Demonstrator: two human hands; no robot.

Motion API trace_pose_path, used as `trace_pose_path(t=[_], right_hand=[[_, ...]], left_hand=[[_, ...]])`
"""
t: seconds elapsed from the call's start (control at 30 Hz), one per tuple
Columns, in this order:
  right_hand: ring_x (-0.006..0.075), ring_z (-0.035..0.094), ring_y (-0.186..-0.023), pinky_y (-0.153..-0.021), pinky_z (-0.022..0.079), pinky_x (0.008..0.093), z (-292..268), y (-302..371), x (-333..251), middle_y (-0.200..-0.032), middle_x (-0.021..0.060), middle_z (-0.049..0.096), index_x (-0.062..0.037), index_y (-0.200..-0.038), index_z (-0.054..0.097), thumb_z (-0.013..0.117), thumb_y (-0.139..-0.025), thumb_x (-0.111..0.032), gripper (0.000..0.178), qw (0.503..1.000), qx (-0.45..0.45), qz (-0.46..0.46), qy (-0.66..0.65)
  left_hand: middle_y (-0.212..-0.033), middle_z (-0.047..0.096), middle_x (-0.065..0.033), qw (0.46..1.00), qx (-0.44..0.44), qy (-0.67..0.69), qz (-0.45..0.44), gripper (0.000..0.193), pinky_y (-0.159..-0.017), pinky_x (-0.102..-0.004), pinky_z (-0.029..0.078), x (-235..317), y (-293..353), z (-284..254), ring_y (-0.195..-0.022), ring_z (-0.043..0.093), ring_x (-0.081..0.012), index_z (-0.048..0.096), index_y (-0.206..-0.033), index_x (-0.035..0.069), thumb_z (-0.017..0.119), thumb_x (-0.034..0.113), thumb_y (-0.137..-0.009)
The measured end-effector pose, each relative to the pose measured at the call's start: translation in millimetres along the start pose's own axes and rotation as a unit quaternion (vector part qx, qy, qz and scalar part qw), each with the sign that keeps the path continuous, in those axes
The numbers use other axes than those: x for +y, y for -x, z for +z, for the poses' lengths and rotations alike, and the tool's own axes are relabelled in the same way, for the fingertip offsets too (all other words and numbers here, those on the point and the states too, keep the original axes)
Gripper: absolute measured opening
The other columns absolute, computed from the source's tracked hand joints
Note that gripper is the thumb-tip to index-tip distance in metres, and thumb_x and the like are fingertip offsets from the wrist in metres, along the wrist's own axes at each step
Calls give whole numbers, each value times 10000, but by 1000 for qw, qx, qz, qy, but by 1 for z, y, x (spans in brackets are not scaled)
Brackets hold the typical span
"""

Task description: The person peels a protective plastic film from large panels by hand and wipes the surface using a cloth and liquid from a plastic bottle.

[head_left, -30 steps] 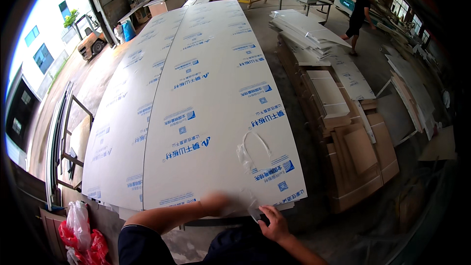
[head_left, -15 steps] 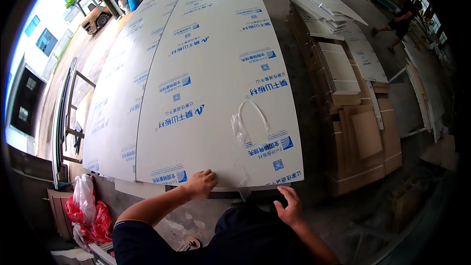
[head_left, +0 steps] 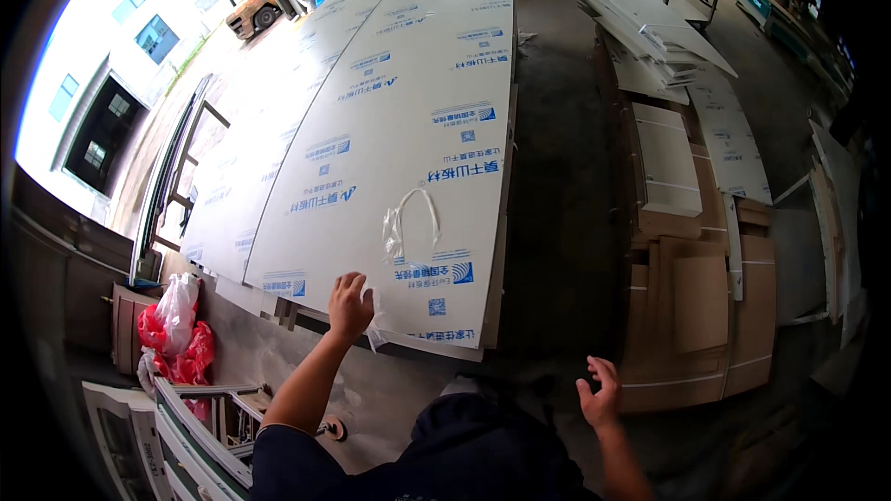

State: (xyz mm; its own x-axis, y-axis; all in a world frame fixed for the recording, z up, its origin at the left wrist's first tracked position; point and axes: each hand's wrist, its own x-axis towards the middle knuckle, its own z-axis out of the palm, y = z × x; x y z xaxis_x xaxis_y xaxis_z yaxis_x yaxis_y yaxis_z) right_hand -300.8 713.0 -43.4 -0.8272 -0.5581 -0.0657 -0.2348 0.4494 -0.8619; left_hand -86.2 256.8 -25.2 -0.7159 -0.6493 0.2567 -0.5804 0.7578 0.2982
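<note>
A long white board (head_left: 408, 130) wrapped in clear protective film with blue printed marks lies flat and stretches away from me. My left hand (head_left: 351, 306) is at its near edge, fingers closed on a loose flap of the film (head_left: 377, 320). A wrinkled, lifted strip of film (head_left: 408, 223) sits just beyond that hand. Off the board to the lower right, my right hand (head_left: 601, 396) hangs over the dark floor with spread fingers and holds nothing. A second white board (head_left: 260, 148) lies alongside on the left.
Brown wooden panels (head_left: 696, 306) are stacked on the right, with white panels (head_left: 650, 28) piled farther back. Red and white plastic bags (head_left: 176, 334) hang at the lower left above framed panels (head_left: 186, 427). A metal frame (head_left: 176, 186) runs along the left.
My right hand has come off the board's near edge and dropped to the right. My left hand stays at the edge, and the view has swung left and closer.
</note>
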Motion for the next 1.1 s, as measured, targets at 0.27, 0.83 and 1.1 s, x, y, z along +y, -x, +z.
trace_pose_path(t=[0.27,0.83,1.1], right_hand=[[249,617,-1054,-889,506,353,-55,-61,26,-1237,143,607,5,-1254,605,654,-826,-80,438,998,12,42,-40],[182,633,-979,-821,537,289,-116,-375,65,-1133,112,628,38,-1177,642,664,-815,-18,366,993,-111,49,4],[178,638,-977,-820,538,286,-95,-571,73,-1128,105,631,30,-1186,647,693,-810,-31,383,977,-197,51,-65]], left_hand=[[-1499,419,-236,994,-87,-44,-52,738,-1200,-427,227,105,-88,93,-1447,316,-368,452,-1400,-79,596,460,-916],[-1452,404,-348,956,6,-107,-274,706,-1176,-492,244,158,-153,140,-1404,326,-480,491,-1301,-158,675,347,-843],[-1413,438,-336,899,26,-128,-419,598,-1104,-510,337,193,-187,155,-1306,408,-477,520,-1268,-114,680,253,-824]])
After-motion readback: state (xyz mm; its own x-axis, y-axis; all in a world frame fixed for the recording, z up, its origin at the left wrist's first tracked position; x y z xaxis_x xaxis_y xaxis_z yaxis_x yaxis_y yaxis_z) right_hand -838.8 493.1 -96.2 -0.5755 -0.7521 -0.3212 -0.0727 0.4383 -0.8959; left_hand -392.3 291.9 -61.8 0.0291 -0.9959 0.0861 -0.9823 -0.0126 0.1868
